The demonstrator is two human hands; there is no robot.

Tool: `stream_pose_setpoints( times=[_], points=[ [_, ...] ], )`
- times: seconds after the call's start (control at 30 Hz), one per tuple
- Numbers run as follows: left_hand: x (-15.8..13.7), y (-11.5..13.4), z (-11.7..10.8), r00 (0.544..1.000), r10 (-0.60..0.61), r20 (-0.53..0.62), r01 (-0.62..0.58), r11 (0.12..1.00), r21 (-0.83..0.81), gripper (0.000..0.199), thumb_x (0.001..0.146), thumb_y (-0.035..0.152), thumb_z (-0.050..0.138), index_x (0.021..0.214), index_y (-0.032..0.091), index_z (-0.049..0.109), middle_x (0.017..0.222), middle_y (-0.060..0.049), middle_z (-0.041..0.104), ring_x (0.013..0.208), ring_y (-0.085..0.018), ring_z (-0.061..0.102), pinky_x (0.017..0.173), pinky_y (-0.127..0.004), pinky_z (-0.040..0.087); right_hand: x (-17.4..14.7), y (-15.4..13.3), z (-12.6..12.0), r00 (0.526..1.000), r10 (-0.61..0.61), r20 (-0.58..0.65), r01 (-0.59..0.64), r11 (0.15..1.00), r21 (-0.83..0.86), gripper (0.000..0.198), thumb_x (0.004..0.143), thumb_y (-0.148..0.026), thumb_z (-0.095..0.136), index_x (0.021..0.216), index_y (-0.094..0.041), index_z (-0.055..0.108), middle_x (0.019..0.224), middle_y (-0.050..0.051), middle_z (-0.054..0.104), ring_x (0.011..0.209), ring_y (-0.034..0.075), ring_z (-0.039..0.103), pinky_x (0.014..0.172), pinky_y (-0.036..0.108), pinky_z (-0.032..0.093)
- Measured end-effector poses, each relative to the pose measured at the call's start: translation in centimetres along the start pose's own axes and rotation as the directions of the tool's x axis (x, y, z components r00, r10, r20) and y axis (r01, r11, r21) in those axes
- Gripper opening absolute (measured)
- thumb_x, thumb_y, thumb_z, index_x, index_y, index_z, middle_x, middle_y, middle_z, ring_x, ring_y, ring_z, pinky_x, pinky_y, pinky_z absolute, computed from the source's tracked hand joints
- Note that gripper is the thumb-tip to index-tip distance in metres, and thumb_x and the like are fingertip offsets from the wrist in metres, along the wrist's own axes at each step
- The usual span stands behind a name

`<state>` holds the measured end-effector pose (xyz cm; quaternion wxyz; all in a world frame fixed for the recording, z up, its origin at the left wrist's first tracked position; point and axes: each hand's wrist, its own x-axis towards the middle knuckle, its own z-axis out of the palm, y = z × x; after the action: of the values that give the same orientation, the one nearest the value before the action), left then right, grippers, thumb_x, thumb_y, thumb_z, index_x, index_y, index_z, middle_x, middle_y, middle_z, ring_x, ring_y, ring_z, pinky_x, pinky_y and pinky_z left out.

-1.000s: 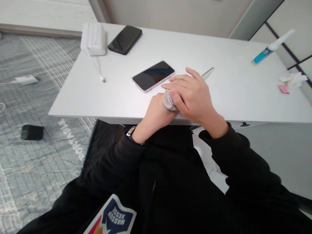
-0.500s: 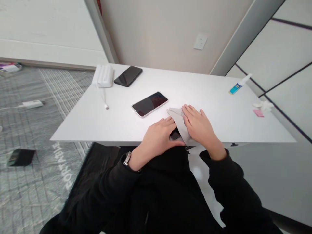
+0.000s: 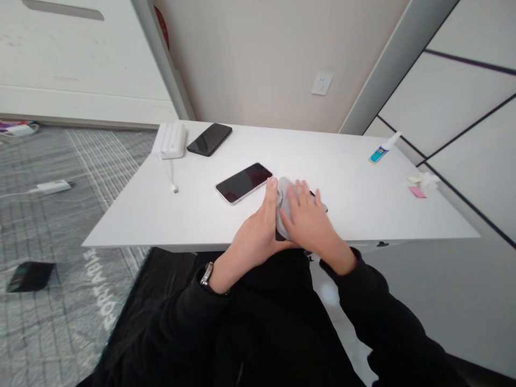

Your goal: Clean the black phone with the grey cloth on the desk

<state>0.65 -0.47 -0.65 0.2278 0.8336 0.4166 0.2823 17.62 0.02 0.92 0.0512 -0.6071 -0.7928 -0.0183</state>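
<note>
Head view, left to right. Dark box [image 3: 30, 277] and white adapter [image 3: 52, 187] are lying on the floor, left of the white desk [image 3: 133, 226]. On the desk, a white block [image 3: 173, 142] is standing near the far left corner, a thin cable with a plug [image 3: 174, 188] trailing beside it. A black phone [image 3: 209, 140] is lying just to its right; nearer the hands, a clear-cased phone [image 3: 244, 183] is resting screen up, at a slant.

Left forearm is slanting inward from lower left, a metal band [image 3: 207, 273] showing at the wrist. Left hand [image 3: 258, 234] is standing on its edge near the front of the desk: fingers running straight and together, pointing away, thumb spreading wide to the right. Whether it is pinching anything, cannot tell.

Grey cloth [image 3: 284, 209] is lying crumpled between the hands, over a dark flat item [image 3: 279, 235] that is mostly hiding. Right hand [image 3: 312, 223] is resting palm down on the cloth, fingers fanning apart, thumb angling left, not curling around anything visible. Right forearm is slanting inward from lower right.

Farther right, a blue-and-white tube [image 3: 385, 149] is lying aslant; a pink slip [image 3: 416, 192] is sitting just beside crumpled tissue [image 3: 430, 180].
</note>
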Motion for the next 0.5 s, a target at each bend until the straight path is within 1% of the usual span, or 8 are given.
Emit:
stream_pose_setpoints(
  times=[0.07, 0.1, 0.2, 0.27, 0.3, 0.37, 0.43, 0.5],
  points=[
    [0.0, 0.0, 0.0, 1.000, 0.003, -0.004, -0.003, 1.000, 0.014, 0.134, 0.084, 0.029, 0.080, 0.160, 0.025, -0.030, 0.172, -0.029, 0.000, 0.149, -0.041, 0.044, 0.100, -0.046, 0.059, -0.1, -0.7, -0.2, 0.993, -0.114, 0.031, 0.113, 0.993, 0.022, 0.070, 0.105, -0.040, 0.033, 0.164, -0.004, 0.025, 0.172, 0.017, 0.023, 0.162, 0.029, 0.017, 0.130, 0.056, 0.019],
    [0.0, 0.0, 0.0, 1.000, 0.009, -0.007, -0.009, 1.000, 0.026, 0.136, 0.083, 0.031, 0.081, 0.160, 0.025, -0.031, 0.172, -0.029, -0.002, 0.150, -0.041, 0.042, 0.099, -0.046, 0.060, -0.1, -0.6, -0.3, 0.992, -0.123, 0.042, 0.122, 0.992, 0.025, 0.070, 0.105, -0.041, 0.033, 0.165, -0.006, 0.024, 0.172, 0.014, 0.024, 0.162, 0.028, 0.018, 0.130, 0.055, 0.020],
    [0.0, 0.1, 0.1, 0.999, 0.028, -0.019, -0.027, 0.997, 0.069, 0.154, 0.071, 0.046, 0.092, 0.159, 0.025, -0.033, 0.172, -0.030, 0.002, 0.152, -0.043, 0.039, 0.104, -0.049, 0.057, 0.3, 0.6, -0.3, 0.998, 0.058, 0.024, -0.058, 0.998, -0.006, 0.073, 0.106, -0.044, 0.031, 0.162, 0.002, 0.025, 0.169, 0.025, 0.027, 0.160, 0.040, 0.022, 0.125, 0.069, 0.020],
    [0.1, 0.2, 0.1, 0.999, 0.033, -0.018, -0.031, 0.995, 0.094, 0.156, 0.069, 0.049, 0.093, 0.159, 0.026, -0.032, 0.172, -0.030, 0.003, 0.152, -0.042, 0.038, 0.107, -0.050, 0.055, 0.6, 1.3, 0.0, 0.990, 0.139, 0.000, -0.139, 0.990, -0.020, 0.074, 0.106, -0.042, 0.032, 0.160, 0.008, 0.025, 0.167, 0.033, 0.025, 0.158, 0.045, 0.021, 0.122, 0.073, 0.020],
    [0.1, 0.3, 0.1, 0.999, 0.036, -0.010, -0.035, 0.994, 0.103, 0.154, 0.070, 0.048, 0.093, 0.160, 0.026, -0.030, 0.172, -0.030, 0.001, 0.153, -0.041, 0.037, 0.107, -0.049, 0.056, 0.6, 1.4, 0.1, 0.994, 0.112, 0.003, -0.112, 0.994, -0.012, 0.074, 0.105, -0.042, 0.033, 0.160, 0.007, 0.024, 0.168, 0.032, 0.024, 0.159, 0.045, 0.018, 0.123, 0.072, 0.019],
    [0.2, 0.3, 0.0, 0.999, 0.040, 0.019, -0.042, 0.992, 0.121, 0.143, 0.075, 0.045, 0.090, 0.164, 0.025, -0.020, 0.172, -0.029, -0.002, 0.153, -0.042, 0.036, 0.105, -0.048, 0.057, 0.5, 1.1, 0.0, 0.998, -0.039, 0.041, 0.036, 0.997, 0.062, 0.074, 0.105, -0.045, 0.037, 0.163, -0.002, 0.025, 0.171, 0.024, 0.023, 0.161, 0.039, 0.015, 0.126, 0.068, 0.018],
    [0.2, 0.3, -0.2, 0.998, 0.030, 0.053, -0.037, 0.989, 0.145, 0.127, 0.080, 0.046, 0.085, 0.167, 0.025, -0.005, 0.173, -0.028, -0.002, 0.152, -0.044, 0.037, 0.105, -0.051, 0.056, -0.1, 0.7, -1.0, 0.989, -0.148, 0.023, 0.141, 0.970, 0.196, 0.071, 0.103, -0.046, 0.043, 0.162, -0.010, 0.032, 0.171, 0.019, 0.027, 0.161, 0.037, 0.018, 0.126, 0.067, 0.021],
    [0.1, 0.3, -0.2, 0.997, 0.028, 0.070, -0.039, 0.987, 0.159, 0.113, 0.086, 0.050, 0.078, 0.167, 0.025, 0.003, 0.173, -0.027, 0.003, 0.152, -0.045, 0.037, 0.105, -0.054, 0.055, -1.3, 0.3, -2.8, 0.988, -0.106, -0.113, 0.138, 0.933, 0.332, 0.062, 0.101, -0.044, 0.051, 0.154, -0.014, 0.046, 0.167, 0.019, 0.037, 0.157, 0.037, 0.030, 0.124, 0.063, 0.028]
  ],
)
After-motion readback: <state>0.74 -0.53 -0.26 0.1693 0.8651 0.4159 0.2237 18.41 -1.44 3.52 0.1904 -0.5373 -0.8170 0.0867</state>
